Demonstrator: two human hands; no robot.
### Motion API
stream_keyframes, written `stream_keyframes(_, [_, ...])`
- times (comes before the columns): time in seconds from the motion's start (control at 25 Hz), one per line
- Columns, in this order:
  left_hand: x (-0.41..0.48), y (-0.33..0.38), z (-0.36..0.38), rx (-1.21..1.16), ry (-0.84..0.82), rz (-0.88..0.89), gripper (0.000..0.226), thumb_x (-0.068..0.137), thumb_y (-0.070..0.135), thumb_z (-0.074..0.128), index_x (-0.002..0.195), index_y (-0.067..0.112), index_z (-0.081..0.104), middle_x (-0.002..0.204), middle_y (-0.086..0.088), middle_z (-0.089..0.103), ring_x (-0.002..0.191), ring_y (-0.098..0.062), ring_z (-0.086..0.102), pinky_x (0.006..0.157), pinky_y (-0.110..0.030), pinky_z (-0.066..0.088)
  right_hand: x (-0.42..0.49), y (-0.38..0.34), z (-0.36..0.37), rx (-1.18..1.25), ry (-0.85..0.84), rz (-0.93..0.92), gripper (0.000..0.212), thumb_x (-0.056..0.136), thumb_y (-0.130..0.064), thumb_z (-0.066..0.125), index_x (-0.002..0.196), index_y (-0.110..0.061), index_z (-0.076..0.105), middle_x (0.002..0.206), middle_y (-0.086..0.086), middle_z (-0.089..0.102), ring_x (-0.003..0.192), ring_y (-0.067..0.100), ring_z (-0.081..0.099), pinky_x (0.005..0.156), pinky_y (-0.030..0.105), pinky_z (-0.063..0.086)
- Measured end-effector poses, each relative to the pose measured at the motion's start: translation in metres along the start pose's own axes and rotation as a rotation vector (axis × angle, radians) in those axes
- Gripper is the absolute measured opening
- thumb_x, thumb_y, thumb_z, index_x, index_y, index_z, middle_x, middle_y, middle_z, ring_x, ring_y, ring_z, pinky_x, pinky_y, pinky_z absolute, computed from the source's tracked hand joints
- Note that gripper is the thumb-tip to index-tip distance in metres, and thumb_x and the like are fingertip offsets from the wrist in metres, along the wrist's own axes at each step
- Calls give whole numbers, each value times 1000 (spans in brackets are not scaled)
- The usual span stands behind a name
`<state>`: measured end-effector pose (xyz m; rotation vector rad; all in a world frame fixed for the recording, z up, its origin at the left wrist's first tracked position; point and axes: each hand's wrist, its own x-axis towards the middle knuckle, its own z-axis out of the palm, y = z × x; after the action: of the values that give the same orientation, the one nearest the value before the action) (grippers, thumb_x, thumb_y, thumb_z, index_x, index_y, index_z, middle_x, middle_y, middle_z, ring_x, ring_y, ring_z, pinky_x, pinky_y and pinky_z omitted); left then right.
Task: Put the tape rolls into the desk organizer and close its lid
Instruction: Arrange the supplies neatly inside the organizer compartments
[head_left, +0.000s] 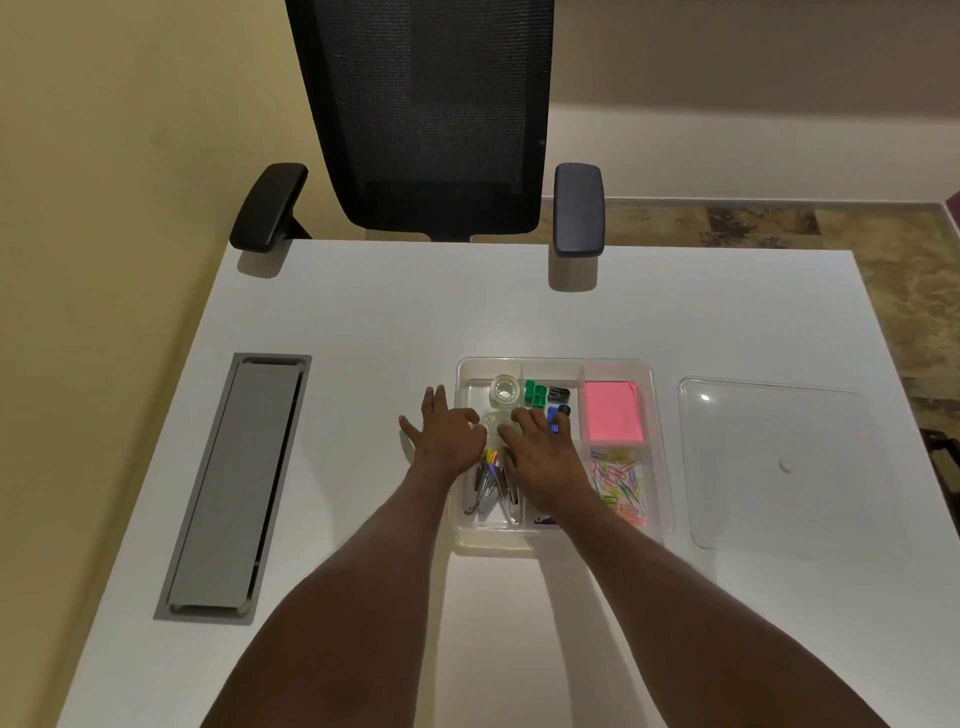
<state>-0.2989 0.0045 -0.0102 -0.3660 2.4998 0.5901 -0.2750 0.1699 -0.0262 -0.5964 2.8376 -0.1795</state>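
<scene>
A clear desk organizer (655, 395) sits mid-table with its lid off. One clear tape roll (503, 391) lies in its back left compartment. A second clear tape roll (490, 423) sits just in front of it, between my two hands. My left hand (447, 439) lies over the organizer's left rim, fingers spread, thumb against this roll. My right hand (537, 447) hovers over the organizer's middle, its curled fingertips on the roll's right side. The clear lid (779, 499) lies flat on the table to the right.
The organizer also holds staplers (491, 491), coloured paper clips (621, 483), pink sticky notes (613, 415) and small green and black sharpeners (545, 395). A grey cable hatch (234, 483) is set into the table at left. A black office chair (431, 119) stands behind the far edge.
</scene>
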Motion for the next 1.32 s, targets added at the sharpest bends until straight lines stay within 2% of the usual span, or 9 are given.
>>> stream_keyframes(0.24, [-3, 8, 2, 84, 14, -17, 43, 102, 40, 46, 132, 24, 71, 177, -10, 5, 165, -25, -11, 124, -73, -6, -2, 5, -1, 123, 73, 15, 38, 107, -27, 45, 142, -15, 53, 154, 8, 47, 143, 25, 42, 118, 38, 30])
stream_keyframes(0.48, [-5, 28, 8, -134, 29, -122, 44, 98, 36, 54, 142, 34, 62, 177, -9, 5, 165, -25, -12, 125, -72, -5, 3, -2, -3, 335, 78, 64, 50, 103, -18, 56, 151, -11, 42, 155, 9, 46, 142, 24, 44, 120, 38, 35])
stream_keyframes(0.68, [-3, 27, 11, 6, 54, -169, 37, 98, 34, 51, 125, 20, 73, 177, -12, 6, 165, -29, -12, 123, -76, -4, -3, -11, 3, 361, 80, 86, 63, 102, -16, 59, 157, -9, 31, 163, 13, 34, 151, 26, 33, 126, 36, 24])
stream_keyframes(0.8, [-4, 29, 11, -36, 12, -192, 38, 100, 32, 50, 129, 20, 71, 177, -10, 6, 165, -28, -12, 123, -76, -4, -6, -13, 5, 382, 81, 87, 70, 98, -18, 66, 157, -8, 30, 164, 13, 32, 152, 26, 32, 126, 35, 21])
stream_keyframes(0.92, [-7, 21, 13, 86, 281, -42, 36, 100, 29, 54, 135, 27, 65, 176, -13, 11, 166, -30, -4, 126, -64, -10, -6, -14, 4, 389, 79, 80, 71, 97, -20, 68, 156, -8, 32, 162, 14, 35, 151, 28, 35, 127, 40, 26])
stream_keyframes(1.0, [-11, 19, 15, 69, 487, 148, 35, 101, 19, 58, 136, 23, 59, 165, -9, 37, 155, -31, 34, 129, -43, 22, -4, -14, 3, 405, 81, 101, 65, 98, -16, 65, 155, -9, 34, 160, 15, 37, 149, 31, 36, 125, 44, 30])
stream_keyframes(1.08, [-13, 24, 18, -146, 440, 247, 28, 105, 18, 53, 132, 18, 59, 136, -1, 58, 123, -22, 61, 106, -33, 53, -4, -14, 4, 404, 78, 99, 60, 101, -14, 60, 155, -8, 34, 161, 16, 36, 151, 32, 33, 126, 44, 25])
stream_keyframes(1.2, [-9, 37, 20, -575, 298, -12, 24, 110, 20, 41, 125, 18, 60, 116, 3, 60, 111, -23, 64, 87, -30, 50, -4, -15, 3, 463, 109, 106, 52, 102, -6, 53, 152, -6, 39, 158, 18, 39, 149, 36, 35, 123, 46, 26])
stream_keyframes(1.32, [3, 48, 17, -468, 215, -99, 33, 110, 19, 37, 133, 7, 58, 133, -12, 61, 121, -32, 63, 99, -38, 52, -6, -13, 9, 424, 99, 81, 61, 104, -20, 56, 157, -7, 28, 164, 15, 31, 154, 29, 26, 128, 36, 13])
